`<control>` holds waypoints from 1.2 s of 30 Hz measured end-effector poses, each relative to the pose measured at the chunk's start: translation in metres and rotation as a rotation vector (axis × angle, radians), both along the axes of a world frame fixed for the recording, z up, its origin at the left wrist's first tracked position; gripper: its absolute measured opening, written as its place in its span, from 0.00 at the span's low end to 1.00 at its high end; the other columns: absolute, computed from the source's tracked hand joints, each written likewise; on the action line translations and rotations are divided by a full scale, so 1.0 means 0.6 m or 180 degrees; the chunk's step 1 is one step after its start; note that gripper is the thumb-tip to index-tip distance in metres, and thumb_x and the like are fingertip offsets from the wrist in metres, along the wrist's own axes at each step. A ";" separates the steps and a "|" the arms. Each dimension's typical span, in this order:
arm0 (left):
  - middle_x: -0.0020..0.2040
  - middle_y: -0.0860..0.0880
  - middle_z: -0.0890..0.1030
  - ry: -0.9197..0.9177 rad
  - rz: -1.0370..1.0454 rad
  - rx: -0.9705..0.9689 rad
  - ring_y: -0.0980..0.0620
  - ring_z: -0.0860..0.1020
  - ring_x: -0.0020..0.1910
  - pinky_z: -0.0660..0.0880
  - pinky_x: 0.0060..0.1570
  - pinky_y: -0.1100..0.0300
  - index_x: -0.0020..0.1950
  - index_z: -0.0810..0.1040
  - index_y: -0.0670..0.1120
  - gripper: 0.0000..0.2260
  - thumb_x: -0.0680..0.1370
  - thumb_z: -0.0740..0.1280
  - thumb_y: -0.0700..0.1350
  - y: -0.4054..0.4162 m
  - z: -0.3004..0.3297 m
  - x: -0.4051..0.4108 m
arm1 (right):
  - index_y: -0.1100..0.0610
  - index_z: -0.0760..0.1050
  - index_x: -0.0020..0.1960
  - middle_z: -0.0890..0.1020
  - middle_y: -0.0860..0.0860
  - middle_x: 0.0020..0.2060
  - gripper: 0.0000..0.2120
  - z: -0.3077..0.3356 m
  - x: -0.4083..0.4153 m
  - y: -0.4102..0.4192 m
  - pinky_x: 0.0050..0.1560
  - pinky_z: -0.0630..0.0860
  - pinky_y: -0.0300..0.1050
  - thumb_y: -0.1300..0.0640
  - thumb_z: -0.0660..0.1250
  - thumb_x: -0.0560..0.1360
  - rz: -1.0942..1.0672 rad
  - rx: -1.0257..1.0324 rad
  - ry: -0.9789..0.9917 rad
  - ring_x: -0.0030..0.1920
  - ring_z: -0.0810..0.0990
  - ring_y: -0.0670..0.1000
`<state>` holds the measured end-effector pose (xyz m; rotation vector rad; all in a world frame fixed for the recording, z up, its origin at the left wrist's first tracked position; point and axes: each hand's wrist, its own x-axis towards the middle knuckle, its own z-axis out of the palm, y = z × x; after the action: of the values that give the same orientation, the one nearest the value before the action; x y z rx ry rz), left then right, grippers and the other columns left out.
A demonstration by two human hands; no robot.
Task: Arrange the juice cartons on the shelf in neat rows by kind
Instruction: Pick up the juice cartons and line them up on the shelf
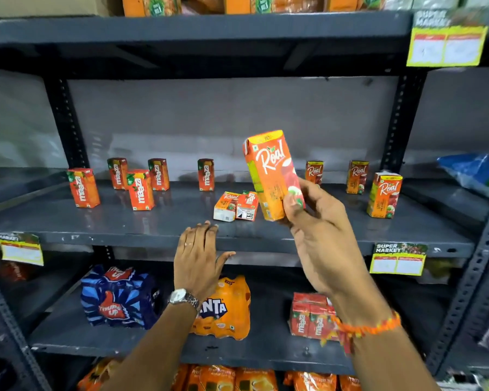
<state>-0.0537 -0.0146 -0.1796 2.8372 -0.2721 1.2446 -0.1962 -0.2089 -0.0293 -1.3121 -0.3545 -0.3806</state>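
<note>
My right hand (319, 230) holds an orange Real carton (270, 172) upright in the air in front of the grey middle shelf (164, 221). My left hand (198, 258) rests open on the shelf's front edge, holding nothing. Several Maaza cartons (140, 189) stand scattered on the left part of the shelf. Three Real cartons stand at the right: one at the front (384, 195) and two at the back (357, 176), (314, 172). In the middle lie two toppled cartons, a Real one (225, 206) and a Maaza one (246, 206), side by side.
On the shelf below stand a Thums Up pack (117, 296), a Fanta pack (226, 309) and a wrapped Maaza pack (311, 316). Price labels (397, 259) hang on the shelf edges. A blue bag (472, 172) lies at the far right. Perforated uprights (395, 119) frame the bay.
</note>
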 end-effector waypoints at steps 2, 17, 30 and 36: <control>0.67 0.43 0.77 -0.0054 -0.0024 -0.0063 0.42 0.75 0.66 0.66 0.71 0.45 0.68 0.73 0.43 0.30 0.79 0.57 0.65 0.000 -0.002 0.001 | 0.55 0.73 0.69 0.83 0.52 0.61 0.25 -0.003 -0.029 -0.004 0.59 0.77 0.44 0.51 0.65 0.73 0.0072 0.0025 -0.0091 0.62 0.81 0.50; 0.65 0.43 0.77 -0.0114 -0.0046 -0.0023 0.41 0.75 0.64 0.65 0.71 0.46 0.68 0.72 0.43 0.30 0.79 0.56 0.65 0.001 -0.005 0.009 | 0.59 0.72 0.57 0.78 0.48 0.42 0.11 -0.016 0.169 -0.153 0.47 0.76 0.35 0.67 0.67 0.76 -0.1249 -0.0598 0.0869 0.48 0.77 0.48; 0.66 0.43 0.77 -0.0204 -0.0101 0.0002 0.42 0.75 0.65 0.64 0.72 0.47 0.69 0.71 0.44 0.30 0.79 0.57 0.65 0.009 -0.011 0.010 | 0.62 0.76 0.61 0.81 0.60 0.59 0.16 -0.058 0.305 -0.228 0.60 0.74 0.52 0.63 0.69 0.75 -0.2186 -0.2252 0.1547 0.61 0.79 0.62; 0.67 0.43 0.77 -0.0209 -0.0106 -0.0014 0.42 0.75 0.65 0.65 0.72 0.47 0.69 0.71 0.43 0.30 0.79 0.56 0.65 0.009 -0.011 0.007 | 0.65 0.67 0.67 0.71 0.64 0.67 0.29 -0.059 0.259 -0.182 0.67 0.69 0.61 0.58 0.73 0.71 -0.3005 -0.2273 0.1353 0.68 0.69 0.67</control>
<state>-0.0495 -0.0093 -0.1861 2.7799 -0.3168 1.3316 -0.0408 -0.3183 -0.0645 -2.1775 0.5834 -0.7784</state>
